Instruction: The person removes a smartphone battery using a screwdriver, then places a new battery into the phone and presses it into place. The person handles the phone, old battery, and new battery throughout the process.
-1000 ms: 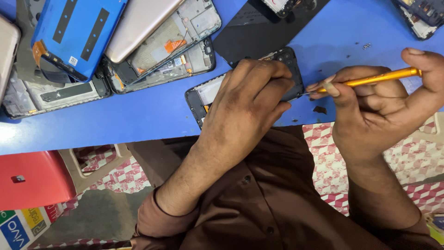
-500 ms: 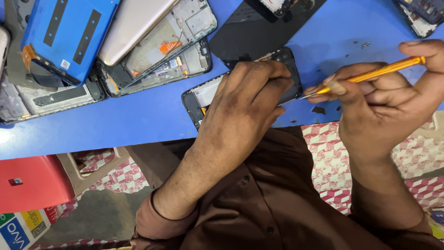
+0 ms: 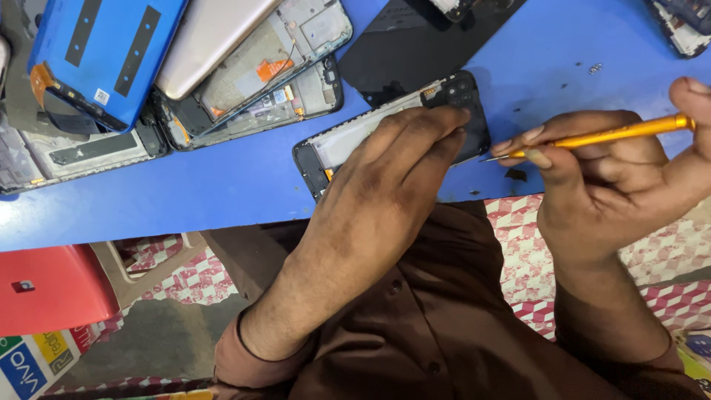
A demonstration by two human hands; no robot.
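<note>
Pressing flat with spread fingers, the left hand [image 3: 392,178] is pinning an opened phone [image 3: 370,133] at the frame's centre on the blue desk [image 3: 222,192]; the right hand [image 3: 607,170] is pinching an orange screwdriver [image 3: 607,135], tip beside the phone's right end. Dismantled phones [image 3: 185,81] are lying upper left.

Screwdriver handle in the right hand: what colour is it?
Orange-yellow metal handle of the thin screwdriver, clearest in the head view.

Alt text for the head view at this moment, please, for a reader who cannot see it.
The left hand presses flat on an opened black phone frame at the edge of a blue table, while the right hand holds a slim orange screwdriver with its tip beside the frame. More dismantled phones lie upper left.
</note>
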